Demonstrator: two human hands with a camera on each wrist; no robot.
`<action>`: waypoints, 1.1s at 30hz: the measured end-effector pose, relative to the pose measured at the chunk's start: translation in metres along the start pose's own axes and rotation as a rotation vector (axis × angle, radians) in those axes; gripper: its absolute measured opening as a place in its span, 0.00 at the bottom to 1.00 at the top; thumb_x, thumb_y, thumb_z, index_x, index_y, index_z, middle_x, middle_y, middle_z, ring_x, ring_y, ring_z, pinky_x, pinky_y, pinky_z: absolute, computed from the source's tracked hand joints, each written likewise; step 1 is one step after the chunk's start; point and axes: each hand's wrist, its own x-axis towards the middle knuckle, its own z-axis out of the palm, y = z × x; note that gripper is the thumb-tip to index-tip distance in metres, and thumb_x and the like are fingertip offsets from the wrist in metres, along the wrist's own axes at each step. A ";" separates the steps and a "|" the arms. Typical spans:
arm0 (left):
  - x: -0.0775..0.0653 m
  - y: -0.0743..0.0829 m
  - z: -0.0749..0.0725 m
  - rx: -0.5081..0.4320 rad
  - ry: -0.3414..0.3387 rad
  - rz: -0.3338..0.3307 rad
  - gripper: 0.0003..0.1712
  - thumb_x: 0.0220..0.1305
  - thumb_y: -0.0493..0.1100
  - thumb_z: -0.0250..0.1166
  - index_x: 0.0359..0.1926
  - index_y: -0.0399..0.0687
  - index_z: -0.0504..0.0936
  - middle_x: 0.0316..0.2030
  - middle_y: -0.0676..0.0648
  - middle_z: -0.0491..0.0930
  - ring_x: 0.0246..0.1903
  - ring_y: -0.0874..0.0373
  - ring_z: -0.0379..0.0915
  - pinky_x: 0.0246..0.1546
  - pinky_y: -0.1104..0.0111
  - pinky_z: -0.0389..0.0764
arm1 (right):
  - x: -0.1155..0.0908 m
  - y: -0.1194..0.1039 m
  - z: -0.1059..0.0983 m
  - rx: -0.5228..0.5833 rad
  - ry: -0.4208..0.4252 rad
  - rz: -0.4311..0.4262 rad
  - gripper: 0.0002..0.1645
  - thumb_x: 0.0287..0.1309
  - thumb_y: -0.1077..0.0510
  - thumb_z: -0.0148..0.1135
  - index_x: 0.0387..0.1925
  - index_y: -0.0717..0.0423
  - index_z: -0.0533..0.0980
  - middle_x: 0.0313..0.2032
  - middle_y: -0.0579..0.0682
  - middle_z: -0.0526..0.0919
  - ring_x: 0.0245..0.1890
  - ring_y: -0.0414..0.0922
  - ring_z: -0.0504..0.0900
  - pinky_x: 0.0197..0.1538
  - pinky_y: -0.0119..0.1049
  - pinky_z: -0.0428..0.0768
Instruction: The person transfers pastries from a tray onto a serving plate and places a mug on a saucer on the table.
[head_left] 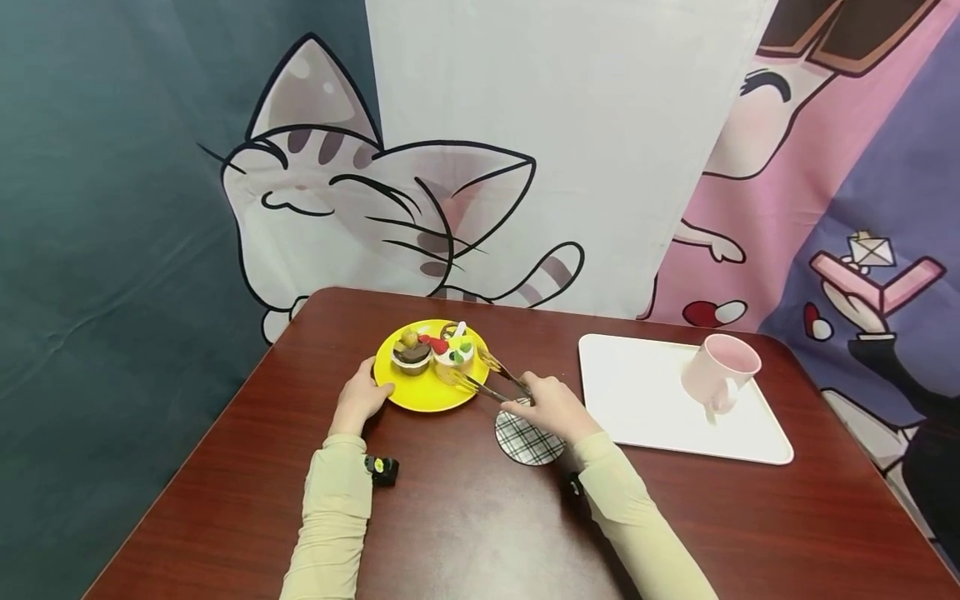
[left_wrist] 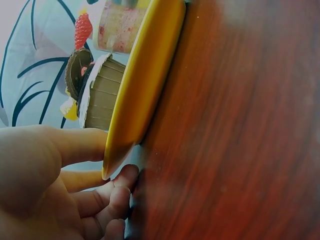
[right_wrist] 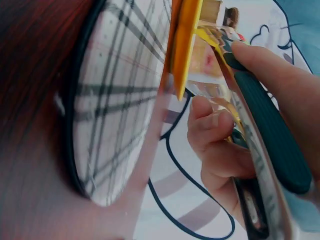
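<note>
A yellow plate (head_left: 423,398) carries two toy desserts: a chocolate-topped cupcake (head_left: 412,357) on the left and a white-topped cake cup (head_left: 454,353) with red and green pieces on the right. My left hand (head_left: 360,397) grips the plate's left rim, thumb above and fingers beneath in the left wrist view. In my right hand (head_left: 552,408) is a pair of tongs (right_wrist: 272,127) with green grips. Their spread, yellowish tips reach over the plate's right side, either side of the cake cup; whether they touch it I cannot tell.
A round plaid coaster (head_left: 527,440) lies below my right hand. To the right, a white tray (head_left: 637,400) bears a pink mug (head_left: 716,371) on the brown table (head_left: 450,525). Cartoon-printed cloth hangs behind the table.
</note>
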 end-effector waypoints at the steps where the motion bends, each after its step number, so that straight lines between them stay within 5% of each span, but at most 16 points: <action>1: 0.000 0.000 0.000 -0.003 0.000 -0.002 0.41 0.67 0.45 0.55 0.75 0.41 0.48 0.53 0.34 0.72 0.50 0.44 0.67 0.58 0.50 0.68 | -0.002 0.001 -0.002 0.003 0.007 0.002 0.25 0.54 0.42 0.67 0.39 0.60 0.75 0.19 0.45 0.70 0.20 0.42 0.69 0.27 0.34 0.69; 9: -0.003 -0.005 0.003 -0.011 0.004 0.009 0.41 0.66 0.45 0.54 0.75 0.41 0.49 0.48 0.35 0.72 0.46 0.44 0.67 0.52 0.53 0.68 | -0.022 0.016 -0.017 0.047 0.091 0.059 0.25 0.53 0.44 0.68 0.40 0.61 0.75 0.18 0.44 0.64 0.20 0.41 0.65 0.26 0.34 0.64; 24: -0.001 -0.002 -0.001 0.007 0.002 0.014 0.42 0.66 0.46 0.55 0.75 0.39 0.48 0.49 0.35 0.71 0.47 0.44 0.66 0.53 0.53 0.68 | -0.046 0.068 -0.055 0.042 0.230 0.228 0.29 0.54 0.41 0.66 0.42 0.62 0.75 0.19 0.49 0.74 0.22 0.44 0.70 0.27 0.35 0.68; 33: -0.001 -0.002 0.002 0.020 0.015 0.028 0.41 0.65 0.45 0.54 0.74 0.38 0.49 0.45 0.36 0.71 0.45 0.44 0.66 0.52 0.53 0.68 | -0.060 0.092 -0.075 -0.005 0.238 0.320 0.29 0.54 0.39 0.64 0.37 0.63 0.75 0.21 0.52 0.76 0.25 0.47 0.73 0.29 0.36 0.68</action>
